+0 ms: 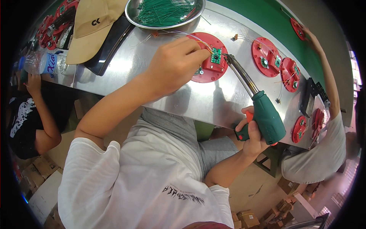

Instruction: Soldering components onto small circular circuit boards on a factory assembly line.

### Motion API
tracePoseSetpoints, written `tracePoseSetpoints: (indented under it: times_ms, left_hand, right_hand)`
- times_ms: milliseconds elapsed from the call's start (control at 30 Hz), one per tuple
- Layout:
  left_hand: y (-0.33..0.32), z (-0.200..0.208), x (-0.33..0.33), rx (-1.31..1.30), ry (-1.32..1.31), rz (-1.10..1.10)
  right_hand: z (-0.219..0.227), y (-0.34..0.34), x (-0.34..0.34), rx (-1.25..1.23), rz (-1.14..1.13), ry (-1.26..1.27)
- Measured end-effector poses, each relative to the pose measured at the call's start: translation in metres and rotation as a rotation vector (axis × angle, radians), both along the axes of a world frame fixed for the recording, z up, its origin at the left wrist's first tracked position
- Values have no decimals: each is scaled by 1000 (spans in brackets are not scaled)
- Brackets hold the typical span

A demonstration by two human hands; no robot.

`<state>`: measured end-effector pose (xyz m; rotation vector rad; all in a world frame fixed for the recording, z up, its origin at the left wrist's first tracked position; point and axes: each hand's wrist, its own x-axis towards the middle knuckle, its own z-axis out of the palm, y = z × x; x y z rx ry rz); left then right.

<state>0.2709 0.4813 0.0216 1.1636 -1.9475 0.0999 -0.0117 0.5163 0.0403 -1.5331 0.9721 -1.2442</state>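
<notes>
A round red plastic disc (207,77) lies on the metal table in front of me, with a small green circuit board (216,57) fixed on it. My left hand (175,63) is closed in a pinch over the disc's left side. Thin wires (206,44) run from its fingertips beside the board; the exact grip is hidden by the fingers. My right hand (251,137) is wrapped round the handle of a green soldering gun (268,116). Its long metal tip reaches the right edge of the board; whether it touches cannot be told.
A metal bowl (131,17) of green wires stands at the back. A tan cap (89,30), a black flat device (108,53) and a plastic bottle (40,63) sit left. More red discs (260,63) lie right. A co-worker's arm (328,72) reaches over there; another person (42,114) sits left.
</notes>
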Motion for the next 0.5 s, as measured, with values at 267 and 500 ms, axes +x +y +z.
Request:
tracePoseSetpoints:
  times_ms: [267, 500]
  left_hand:
    - [-2, -4, -4, 8, -9, -9]
    - [3, -4, -4, 28, -25, -2]
  right_hand:
    - [1, 4, 3, 32, 69, 1]
    - [4, 7, 4, 74, 61, 25]
